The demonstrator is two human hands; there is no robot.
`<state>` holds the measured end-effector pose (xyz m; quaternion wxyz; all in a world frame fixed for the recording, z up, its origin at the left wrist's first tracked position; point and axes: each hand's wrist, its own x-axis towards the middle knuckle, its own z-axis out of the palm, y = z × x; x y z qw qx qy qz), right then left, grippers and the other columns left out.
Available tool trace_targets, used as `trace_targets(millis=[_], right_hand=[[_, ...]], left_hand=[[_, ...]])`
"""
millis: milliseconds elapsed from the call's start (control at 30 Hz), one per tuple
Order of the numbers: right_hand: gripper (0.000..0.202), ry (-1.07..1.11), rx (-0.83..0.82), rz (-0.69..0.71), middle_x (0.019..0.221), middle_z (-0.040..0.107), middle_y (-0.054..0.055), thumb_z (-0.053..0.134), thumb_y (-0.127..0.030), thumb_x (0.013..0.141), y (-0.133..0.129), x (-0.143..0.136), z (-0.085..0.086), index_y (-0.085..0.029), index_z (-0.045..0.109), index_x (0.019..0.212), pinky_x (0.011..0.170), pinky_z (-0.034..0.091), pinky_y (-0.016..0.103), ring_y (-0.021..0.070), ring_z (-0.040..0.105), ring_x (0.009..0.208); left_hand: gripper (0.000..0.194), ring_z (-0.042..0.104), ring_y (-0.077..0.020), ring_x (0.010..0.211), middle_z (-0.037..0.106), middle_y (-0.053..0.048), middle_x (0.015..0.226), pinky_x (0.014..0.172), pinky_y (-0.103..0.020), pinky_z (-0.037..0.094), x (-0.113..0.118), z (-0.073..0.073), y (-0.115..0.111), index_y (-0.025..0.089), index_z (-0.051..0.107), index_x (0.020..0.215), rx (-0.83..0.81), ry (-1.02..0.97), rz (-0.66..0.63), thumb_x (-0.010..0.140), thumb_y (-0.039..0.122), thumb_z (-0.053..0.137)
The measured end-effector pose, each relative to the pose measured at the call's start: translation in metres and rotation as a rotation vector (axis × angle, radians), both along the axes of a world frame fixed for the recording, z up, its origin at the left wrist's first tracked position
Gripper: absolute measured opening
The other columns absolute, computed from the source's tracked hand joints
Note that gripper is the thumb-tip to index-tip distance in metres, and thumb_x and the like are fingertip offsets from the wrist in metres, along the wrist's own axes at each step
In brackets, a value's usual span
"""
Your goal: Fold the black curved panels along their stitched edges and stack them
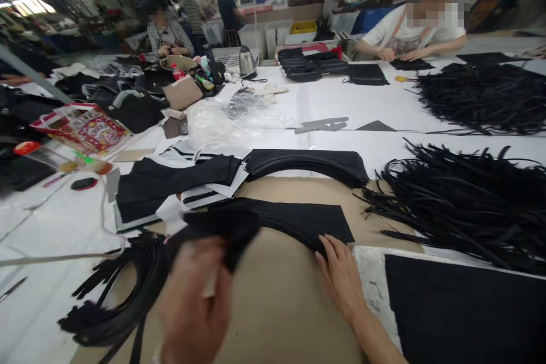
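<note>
Blurred by motion, my left hand (196, 296) is closed on a black piece (232, 227) at the lower centre, lifting its end. My right hand (339, 270) lies with fingers apart on the lower right edge of a curved black panel (298, 216). Both are over a tan board (281, 307). A bundle of black strips (149, 278) curves at the left of my left hand. Behind the panel lies a stack of curved black pieces (307, 162).
Black pieces with white sheets (170, 182) lie at centre left. Heaps of black strips (460, 205) cover the right side, behind a black sheet (464, 307). Across the table, a person (413, 34) handles black pieces. A plastic bag (226, 119) and a kettle (246, 61) stand farther back.
</note>
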<state>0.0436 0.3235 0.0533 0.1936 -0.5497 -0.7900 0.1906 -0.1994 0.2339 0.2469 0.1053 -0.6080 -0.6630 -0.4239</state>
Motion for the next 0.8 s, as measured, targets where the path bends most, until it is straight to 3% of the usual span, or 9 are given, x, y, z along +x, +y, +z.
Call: trace_targets(millis=[67, 200, 267, 367, 467, 533, 600, 700, 800], right_hand=[[0.050, 0.260, -0.232, -0.124, 0.120, 0.057, 0.014, 0.035, -0.050, 0.091, -0.011, -0.003, 0.013, -0.017, 0.052, 0.125, 0.097, 0.040, 0.045, 0.0274, 0.052, 0.113], [0.068, 0.775, -0.961, -0.351, 0.099, 0.068, 0.011, 0.032, -0.067, 0.086, -0.048, 0.000, 0.035, -0.015, 0.054, 0.124, 0.080, 0.052, 0.040, 0.0272, 0.064, 0.094], [0.070, 0.852, -1.089, -0.428, 0.097, 0.069, 0.010, 0.039, -0.070, 0.080, -0.067, 0.010, 0.037, -0.014, 0.060, 0.117, 0.081, 0.052, 0.038, 0.0274, 0.064, 0.094], [0.062, 0.763, -1.047, -0.514, 0.099, 0.070, 0.007, 0.061, -0.063, 0.069, -0.090, 0.032, 0.024, -0.017, 0.064, 0.110, 0.084, 0.051, 0.034, 0.0261, 0.064, 0.097], [0.064, 0.545, -0.971, -0.451, 0.091, 0.070, 0.006, 0.070, -0.052, 0.061, -0.104, 0.052, 0.000, -0.017, 0.061, 0.114, 0.075, 0.053, 0.034, 0.0264, 0.066, 0.087], [0.063, 0.361, -0.845, -0.397, 0.081, 0.069, 0.005, 0.067, -0.050, 0.063, -0.112, 0.060, -0.015, -0.017, 0.059, 0.116, 0.069, 0.053, 0.036, 0.0265, 0.066, 0.079], [0.058, 0.169, -0.664, -0.341, 0.077, 0.066, 0.005, 0.059, -0.050, 0.069, -0.120, 0.064, -0.022, -0.017, 0.058, 0.117, 0.067, 0.053, 0.037, 0.0260, 0.066, 0.074], [0.050, -0.038, -0.387, -0.229, 0.091, 0.065, 0.009, 0.046, -0.046, 0.080, -0.124, 0.059, -0.016, -0.018, 0.053, 0.121, 0.070, 0.052, 0.040, 0.0266, 0.064, 0.080], [0.039, -0.150, -0.127, -0.072, 0.109, 0.059, 0.011, 0.033, -0.035, 0.090, -0.101, 0.040, 0.003, -0.019, 0.051, 0.120, 0.078, 0.051, 0.038, 0.0252, 0.060, 0.097]], left_hand=[[0.019, 0.062, -0.0166, 0.076, 0.065, -0.005, 0.082, 0.069, -0.027, 0.050, 0.036, -0.036, -0.009, 0.019, 0.058, 0.092, -0.098, 0.003, -0.168, 0.084, 0.006, 0.047], [0.022, 0.058, -0.0174, 0.067, 0.065, -0.008, 0.078, 0.058, -0.029, 0.049, 0.094, -0.119, -0.041, 0.020, 0.057, 0.088, -0.336, -0.061, -0.361, 0.089, 0.011, 0.037], [0.024, 0.058, -0.0194, 0.067, 0.065, -0.009, 0.078, 0.056, -0.031, 0.049, 0.115, -0.149, -0.061, 0.019, 0.058, 0.088, -0.406, -0.060, -0.454, 0.089, 0.013, 0.034], [0.018, 0.059, -0.0199, 0.073, 0.066, -0.008, 0.085, 0.060, -0.031, 0.052, 0.131, -0.170, -0.083, 0.018, 0.059, 0.096, -0.538, -0.098, -0.590, 0.090, 0.018, 0.041], [0.023, 0.060, -0.0188, 0.091, 0.065, -0.008, 0.103, 0.079, -0.030, 0.054, 0.121, -0.169, -0.094, 0.018, 0.056, 0.110, -0.645, -0.195, -0.636, 0.089, 0.023, 0.049], [0.032, 0.055, -0.0191, 0.109, 0.061, -0.008, 0.118, 0.095, -0.033, 0.049, 0.097, -0.168, -0.102, 0.020, 0.052, 0.121, -0.692, -0.204, -0.542, 0.089, 0.022, 0.048], [0.041, 0.046, -0.0216, 0.123, 0.053, -0.010, 0.132, 0.103, -0.040, 0.043, 0.064, -0.172, -0.114, 0.022, 0.046, 0.131, -0.735, -0.118, -0.348, 0.090, 0.018, 0.044], [0.053, 0.039, -0.0254, 0.131, 0.043, -0.011, 0.142, 0.103, -0.046, 0.042, 0.009, -0.190, -0.135, 0.021, 0.032, 0.142, -0.747, 0.081, -0.067, 0.091, 0.016, 0.041], [0.064, 0.037, -0.0227, 0.133, 0.040, -0.003, 0.145, 0.105, -0.043, 0.041, -0.031, -0.214, -0.150, 0.029, 0.017, 0.147, -0.763, 0.258, -0.121, 0.089, 0.017, 0.042]])
